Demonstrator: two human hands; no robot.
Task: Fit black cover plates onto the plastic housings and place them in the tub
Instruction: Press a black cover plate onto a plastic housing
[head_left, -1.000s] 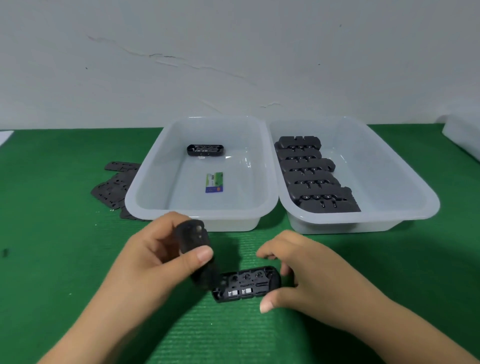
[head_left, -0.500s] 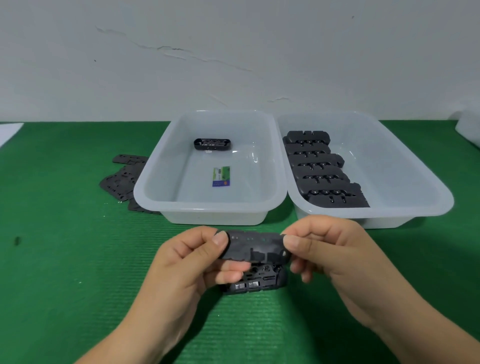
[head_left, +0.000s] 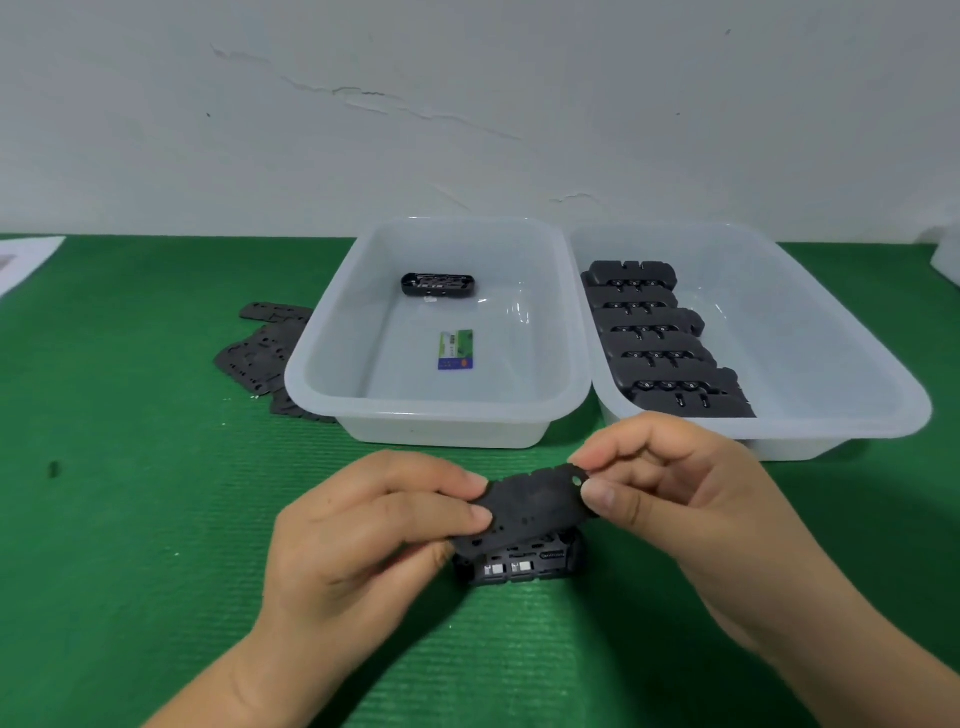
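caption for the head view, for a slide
Both hands, left and right, lower a cover plate onto a housing before two tubs.

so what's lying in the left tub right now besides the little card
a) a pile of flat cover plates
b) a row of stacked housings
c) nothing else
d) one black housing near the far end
d: the left tub holds a single black housing near its far wall plus the card; the stacked housings sit in the right tub.
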